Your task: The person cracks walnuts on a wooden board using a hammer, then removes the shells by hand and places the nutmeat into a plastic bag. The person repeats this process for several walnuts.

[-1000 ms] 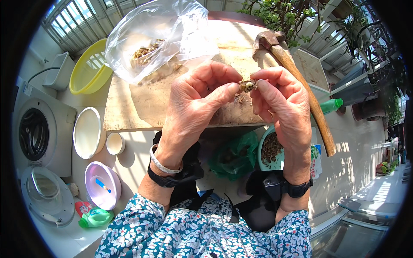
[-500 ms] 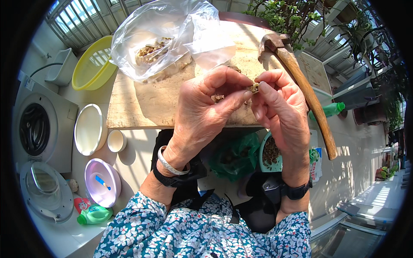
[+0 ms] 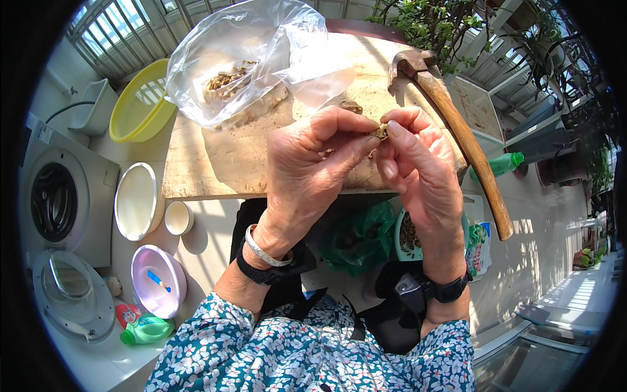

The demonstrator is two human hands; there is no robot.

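Above the near part of a wooden tabletop [image 3: 209,166], my two hands meet at the fingertips. Both pinch one small, pale brown nut piece [image 3: 381,132]; my left hand [image 3: 300,160] has it between thumb and forefinger, and my right hand [image 3: 421,160] grips it from the other side. Shell fragments [image 3: 351,106] lie on the wood just beyond my fingers, partly hidden by them. A clear plastic bag [image 3: 297,39] with broken nut pieces [image 3: 228,83] inside rests at the far left of the tabletop. Along the right side lies a claw hammer [image 3: 457,121] with a wooden handle.
Below the table's near edge are a green plastic bag [image 3: 356,242] and a pale green basin [image 3: 398,228] with shell bits. Left on the floor stand a yellow tub [image 3: 127,108], a white basin [image 3: 137,199], a purple basin [image 3: 157,284] and a washing machine [image 3: 85,179]. Plants [image 3: 431,29] grow far right.
My hands have shifted slightly left with the nut piece, and the fingertips have turned it a little. The whole view has moved slightly; the bag and hammer rest as before.
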